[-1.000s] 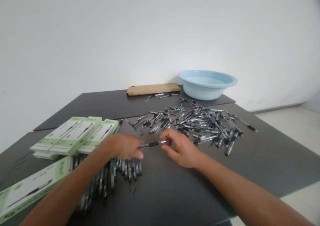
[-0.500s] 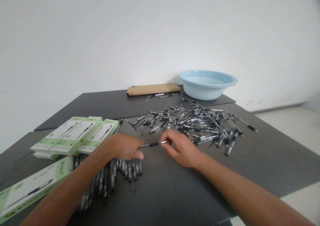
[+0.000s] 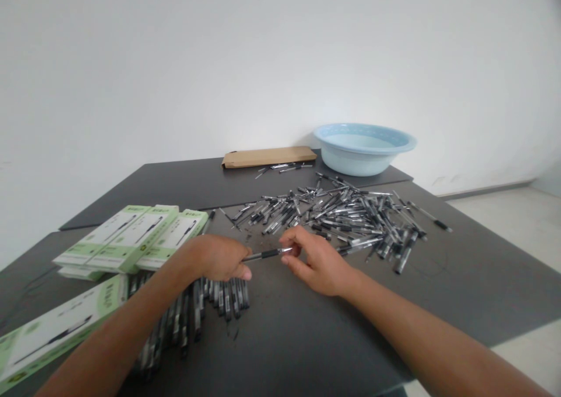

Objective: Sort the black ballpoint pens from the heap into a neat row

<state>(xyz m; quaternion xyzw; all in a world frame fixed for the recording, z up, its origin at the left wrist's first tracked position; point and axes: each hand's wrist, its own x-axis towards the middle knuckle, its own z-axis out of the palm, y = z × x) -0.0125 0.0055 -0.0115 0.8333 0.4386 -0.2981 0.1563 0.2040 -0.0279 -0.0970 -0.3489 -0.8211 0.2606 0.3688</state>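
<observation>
A gel pen (image 3: 267, 254) with a black rubber grip and silver tip lies level above the table between my hands. My left hand (image 3: 223, 258) is closed around its rear part, back of the hand up. At the tip end, my right hand (image 3: 318, 262) has its thumb and curled fingers around the silver point; the exact contact is partly hidden. Below my left forearm spreads a bunch of pens (image 3: 232, 297) laid side by side, partly covered by the arm. Beyond my right hand lies a loose heap of pens (image 3: 346, 213).
Green-and-white pen boxes (image 3: 149, 233) are stacked on the left, with another box (image 3: 61, 327) nearer me. At the back stand a flat brown cardboard box (image 3: 269, 156) and a light blue basin (image 3: 363, 151). Several thin pen parts (image 3: 289, 167) lie before the cardboard.
My right thumb and fingers have shifted slightly around the pen tip, and the thumb sits a little further left. My left hand and the pen have barely moved.
</observation>
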